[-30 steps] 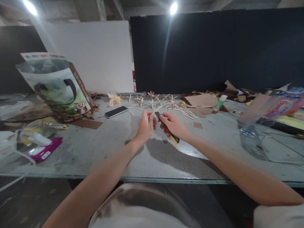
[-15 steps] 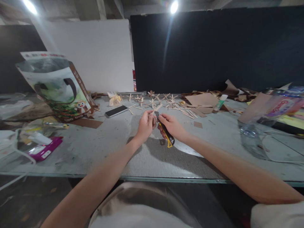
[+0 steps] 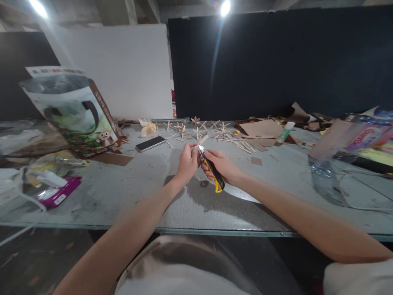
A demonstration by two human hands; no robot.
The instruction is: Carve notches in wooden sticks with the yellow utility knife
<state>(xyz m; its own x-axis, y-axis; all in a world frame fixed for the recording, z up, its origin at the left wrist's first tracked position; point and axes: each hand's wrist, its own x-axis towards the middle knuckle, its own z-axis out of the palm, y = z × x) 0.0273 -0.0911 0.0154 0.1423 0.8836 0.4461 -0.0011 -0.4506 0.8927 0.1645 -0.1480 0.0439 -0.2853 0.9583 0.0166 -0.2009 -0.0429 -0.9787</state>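
Observation:
My right hand (image 3: 221,163) is wrapped round a black and yellow utility knife (image 3: 216,177), its bright metal end up beside my left fingers. My left hand (image 3: 188,159) is closed in a pinch on a thin wooden stick (image 3: 204,139), whose pale tip shows above the fingertips. The two hands meet over the grey table, and the point where blade and stick come together is partly hidden by fingers. Beyond them lie several crossed wooden-stick pieces (image 3: 196,133) and some loose sticks (image 3: 242,145).
Left of the hands are a phone (image 3: 150,144), a large printed bag (image 3: 82,119) and a purple device (image 3: 59,192). Brown cardboard (image 3: 260,130), a glue tube (image 3: 285,132) and a clear plastic bottle (image 3: 328,184) are on the right. The table's front edge (image 3: 215,232) runs near my body.
The utility knife has turned slightly in my right hand, so its metal end now catches the light. Both hands stay in nearly the same place.

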